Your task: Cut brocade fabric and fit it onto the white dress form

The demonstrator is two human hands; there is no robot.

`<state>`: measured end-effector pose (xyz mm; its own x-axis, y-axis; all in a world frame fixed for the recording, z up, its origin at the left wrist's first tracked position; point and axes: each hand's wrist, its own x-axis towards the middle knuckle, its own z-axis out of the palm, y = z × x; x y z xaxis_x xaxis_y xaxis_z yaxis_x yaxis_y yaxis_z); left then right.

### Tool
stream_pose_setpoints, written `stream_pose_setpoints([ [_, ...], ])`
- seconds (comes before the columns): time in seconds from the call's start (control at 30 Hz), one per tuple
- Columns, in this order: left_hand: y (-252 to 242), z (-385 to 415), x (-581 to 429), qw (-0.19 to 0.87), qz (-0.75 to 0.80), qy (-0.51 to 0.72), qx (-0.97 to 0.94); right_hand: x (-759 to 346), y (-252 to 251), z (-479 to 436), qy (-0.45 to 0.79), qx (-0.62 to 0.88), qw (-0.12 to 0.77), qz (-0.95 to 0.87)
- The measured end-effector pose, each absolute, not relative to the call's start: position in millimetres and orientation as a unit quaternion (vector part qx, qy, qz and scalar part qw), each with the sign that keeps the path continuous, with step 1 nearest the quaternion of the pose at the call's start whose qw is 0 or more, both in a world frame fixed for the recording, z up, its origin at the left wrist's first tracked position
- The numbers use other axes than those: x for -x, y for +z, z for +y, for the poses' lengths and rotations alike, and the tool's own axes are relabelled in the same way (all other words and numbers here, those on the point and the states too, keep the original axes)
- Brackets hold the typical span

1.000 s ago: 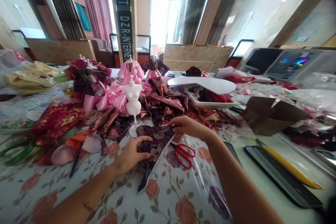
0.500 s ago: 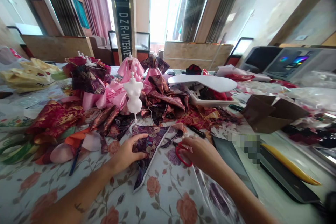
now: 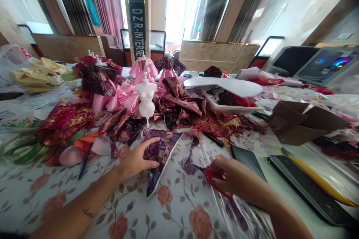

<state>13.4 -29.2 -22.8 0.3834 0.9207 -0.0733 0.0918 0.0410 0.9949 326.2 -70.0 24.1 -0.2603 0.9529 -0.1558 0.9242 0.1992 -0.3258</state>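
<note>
Right hand point(image 3: 226, 174) gripping red scissors point(image 3: 209, 178); left hand point(image 3: 136, 160) spread on patterned cloth point(image 3: 165, 146).
The blades point(image 3: 201, 168), somewhat blurred, seem to point toward the cloth.

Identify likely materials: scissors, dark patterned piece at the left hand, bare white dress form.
Scissors: smooth red handles, probably plastic; dark, slim blades, likely metal.
Patterned piece: soft-looking woven fabric, perhaps brocade, given the multicoloured motifs and slight sheen.
Dress form: probably hard plastic, judging by its smooth, glossy white surface.
</note>
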Motion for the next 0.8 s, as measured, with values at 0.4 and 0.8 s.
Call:
stream_pose_setpoints([
  [0.4, -18, -38, -22, 0.682, 0.333, 0.377, -0.53, -257, 4, -121, 0.691, 0.489, 0.242, -0.474],
  [0.8, -4, -42, -22, 0.657, 0.355, 0.378, -0.547, -226, -12, -112, 0.713, 0.466, 0.362, -0.379],
])
